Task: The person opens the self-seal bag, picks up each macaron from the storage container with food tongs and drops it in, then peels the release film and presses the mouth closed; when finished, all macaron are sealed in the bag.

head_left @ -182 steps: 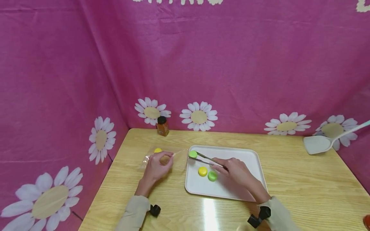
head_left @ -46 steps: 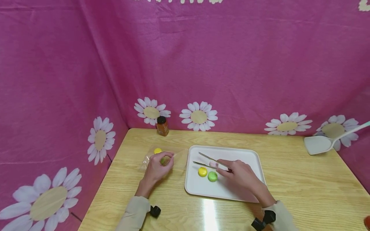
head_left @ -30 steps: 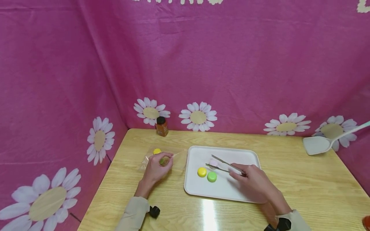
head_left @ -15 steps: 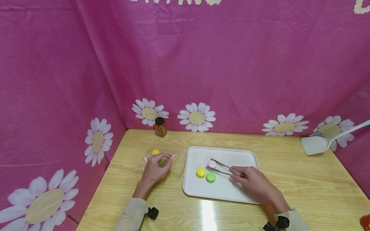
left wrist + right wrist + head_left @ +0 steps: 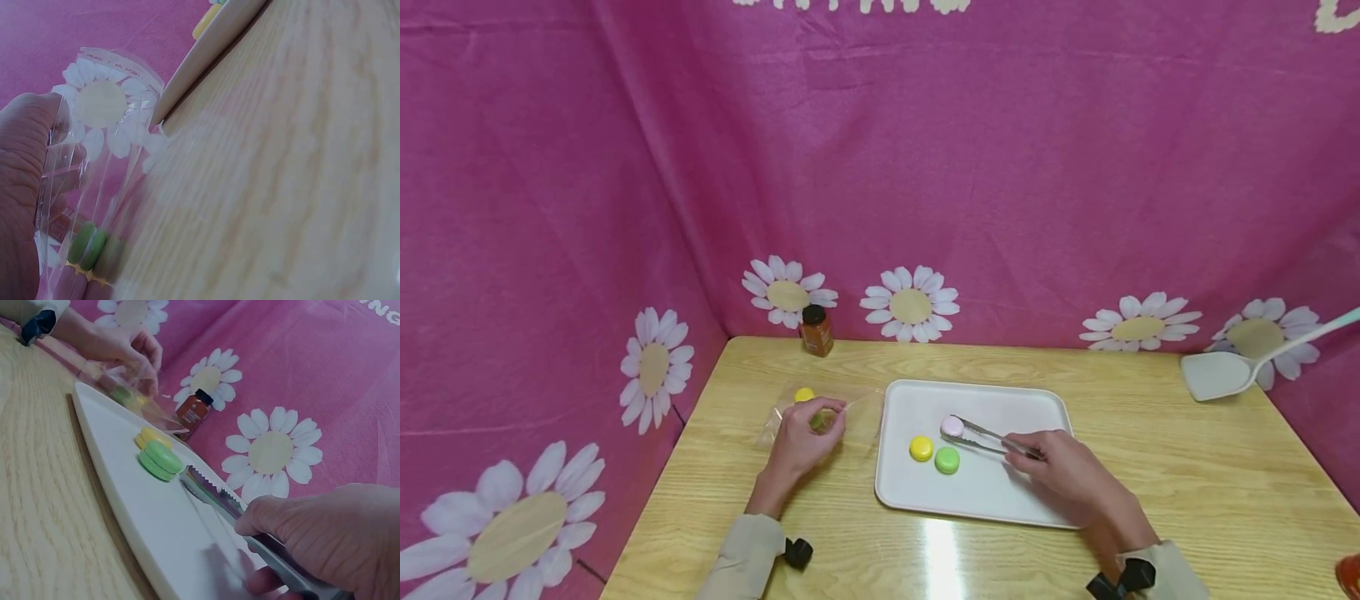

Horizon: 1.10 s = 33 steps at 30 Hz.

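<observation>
- While the tongs are gripped by the right hand, their tips are set round a pink macaron on the tray.
- A yellow macaron and a green macaron lie just left of the tongs' tips, touching each other.
- A clear bag is pinched by the left hand, left of the tray, with macarons inside.
- A spice jar stands beyond the left hand.

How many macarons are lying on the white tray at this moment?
3 on the white tray: a yellow macaron, a green macaron touching it, and a pink macaron between the tips of the tongs in the right hand.
</observation>
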Each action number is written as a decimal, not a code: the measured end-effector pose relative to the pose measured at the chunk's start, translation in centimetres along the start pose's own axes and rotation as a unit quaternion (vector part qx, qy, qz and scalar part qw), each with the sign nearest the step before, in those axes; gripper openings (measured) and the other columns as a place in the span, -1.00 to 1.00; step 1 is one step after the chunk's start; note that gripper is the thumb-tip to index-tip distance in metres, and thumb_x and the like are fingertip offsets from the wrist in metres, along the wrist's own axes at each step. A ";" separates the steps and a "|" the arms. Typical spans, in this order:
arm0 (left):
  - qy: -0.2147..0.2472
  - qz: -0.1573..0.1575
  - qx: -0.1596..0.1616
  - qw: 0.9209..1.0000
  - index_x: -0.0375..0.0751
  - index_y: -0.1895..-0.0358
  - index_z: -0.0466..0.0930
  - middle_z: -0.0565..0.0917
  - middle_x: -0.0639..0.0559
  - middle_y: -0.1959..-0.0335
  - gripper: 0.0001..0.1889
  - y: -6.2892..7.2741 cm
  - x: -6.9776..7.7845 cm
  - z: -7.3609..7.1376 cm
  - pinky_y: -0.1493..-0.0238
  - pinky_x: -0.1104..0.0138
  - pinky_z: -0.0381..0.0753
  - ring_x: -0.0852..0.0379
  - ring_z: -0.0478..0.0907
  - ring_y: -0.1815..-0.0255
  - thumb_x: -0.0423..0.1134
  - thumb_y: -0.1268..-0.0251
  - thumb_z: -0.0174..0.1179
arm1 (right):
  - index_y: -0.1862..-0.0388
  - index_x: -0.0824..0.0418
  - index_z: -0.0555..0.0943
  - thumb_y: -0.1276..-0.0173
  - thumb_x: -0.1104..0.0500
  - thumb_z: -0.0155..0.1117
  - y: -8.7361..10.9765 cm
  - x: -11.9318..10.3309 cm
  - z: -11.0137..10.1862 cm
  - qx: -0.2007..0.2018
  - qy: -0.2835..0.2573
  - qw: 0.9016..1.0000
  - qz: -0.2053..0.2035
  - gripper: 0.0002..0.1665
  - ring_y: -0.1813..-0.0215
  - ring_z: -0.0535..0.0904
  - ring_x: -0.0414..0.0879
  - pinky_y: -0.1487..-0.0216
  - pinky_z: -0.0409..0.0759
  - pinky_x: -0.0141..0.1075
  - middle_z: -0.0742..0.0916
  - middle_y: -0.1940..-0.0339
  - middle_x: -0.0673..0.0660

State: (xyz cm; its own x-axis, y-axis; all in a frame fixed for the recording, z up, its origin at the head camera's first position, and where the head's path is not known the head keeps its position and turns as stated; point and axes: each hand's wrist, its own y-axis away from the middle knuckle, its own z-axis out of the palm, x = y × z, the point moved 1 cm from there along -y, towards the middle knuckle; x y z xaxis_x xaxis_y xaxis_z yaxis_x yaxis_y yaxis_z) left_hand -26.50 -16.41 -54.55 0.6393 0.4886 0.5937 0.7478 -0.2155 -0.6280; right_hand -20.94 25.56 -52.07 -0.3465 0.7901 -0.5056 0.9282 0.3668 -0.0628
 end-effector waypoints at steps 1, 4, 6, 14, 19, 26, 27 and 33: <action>-0.001 0.001 0.001 1.000 -0.23 0.20 0.79 0.84 0.01 0.22 -0.90 0.0 0.0 0.0 0.15 0.04 0.77 0.05 0.79 0.19 -0.39 -0.24 0.42 | -0.24 0.14 0.74 -0.49 -0.07 0.36 0.0 0.1 0.0 -0.003 -0.005 1.000 0.003 -0.53 0.47 0.35 -0.33 0.37 0.38 -0.35 0.74 0.34 -0.09; -0.005 -0.001 0.001 1.000 -0.24 0.20 0.79 0.84 0.01 0.22 -0.90 0.0 0.0 0.0 0.15 0.05 0.77 0.05 0.79 0.19 -0.38 -0.24 0.43 | -0.23 0.19 0.74 -0.48 -0.06 0.38 -0.1 0.4 -0.1 -0.006 -0.015 1.000 0.006 -0.52 0.50 0.32 -0.34 0.37 0.36 -0.37 0.76 0.25 -0.06; -0.008 -0.002 0.001 1.000 -0.24 0.20 0.79 0.84 0.02 0.22 -0.90 0.0 0.0 0.1 0.15 0.05 0.77 0.05 0.79 0.19 -0.38 -0.24 0.43 | -0.22 0.21 0.74 -0.48 -0.05 0.38 -0.1 0.5 -0.2 -0.007 -0.018 1.000 0.004 -0.52 0.49 0.33 -0.34 0.35 0.36 -0.37 0.78 0.18 -0.02; -0.011 -0.013 -0.007 1.000 -0.22 0.19 0.80 0.84 0.05 0.23 -0.90 0.0 0.2 0.1 0.17 0.09 0.76 0.09 0.78 0.21 -0.36 -0.25 0.44 | -0.22 0.23 0.73 -0.49 -0.04 0.37 -0.2 0.7 -0.2 -0.009 -0.023 1.000 -0.002 -0.52 0.48 0.33 -0.34 0.35 0.37 -0.38 0.76 0.27 -0.05; -0.013 -0.013 -0.004 1.000 -0.20 0.19 0.81 0.84 0.06 0.25 -0.90 0.1 0.2 0.1 0.18 0.10 0.76 0.12 0.78 0.22 -0.35 -0.24 0.45 | -0.22 0.24 0.73 -0.50 -0.01 0.36 -0.2 0.8 0.0 -0.011 -0.038 0.999 -0.010 -0.54 0.54 0.27 -0.37 0.40 0.36 -0.40 0.61 0.46 -0.14; -0.019 -0.019 -0.002 1.000 -0.17 0.19 0.81 0.84 0.10 0.24 -0.90 0.1 0.1 0.1 0.15 0.11 0.76 0.12 0.78 0.20 -0.32 -0.25 0.45 | -0.24 0.28 0.71 -0.51 0.02 0.36 -0.2 0.5 0.1 -0.010 -0.040 0.999 -0.013 -0.53 0.55 0.24 -0.37 0.42 0.33 -0.40 0.49 0.57 -0.16; -0.019 -0.020 -0.003 1.000 -0.18 0.18 0.82 0.84 0.10 0.23 -0.90 0.2 0.1 0.1 0.14 0.11 0.76 0.12 0.78 0.20 -0.32 -0.25 0.45 | -0.24 0.28 0.71 -0.51 0.02 0.36 -0.2 0.5 0.1 -0.010 -0.038 0.999 -0.013 -0.53 0.54 0.24 -0.36 0.41 0.33 -0.40 0.49 0.57 -0.16; -0.012 -0.031 -0.013 0.999 -0.19 0.16 0.81 0.84 0.08 0.22 -0.89 0.1 0.3 0.0 0.09 0.10 0.76 0.12 0.78 0.17 -0.31 -0.28 0.44 | -0.24 0.28 0.71 -0.50 -0.01 0.36 -0.2 0.7 0.3 -0.006 -0.031 0.999 -0.008 -0.51 0.52 0.28 -0.36 0.34 0.38 -0.39 0.69 0.39 -0.07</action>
State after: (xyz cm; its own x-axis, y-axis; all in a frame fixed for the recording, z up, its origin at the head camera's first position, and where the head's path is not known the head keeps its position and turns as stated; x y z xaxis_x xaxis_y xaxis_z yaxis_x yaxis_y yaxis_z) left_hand -26.23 -16.27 -54.50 0.5867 0.5226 0.6186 0.7909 -0.2056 -0.5764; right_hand -21.36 25.90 -52.69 -0.3511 0.7530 -0.5565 0.9211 0.3846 -0.0608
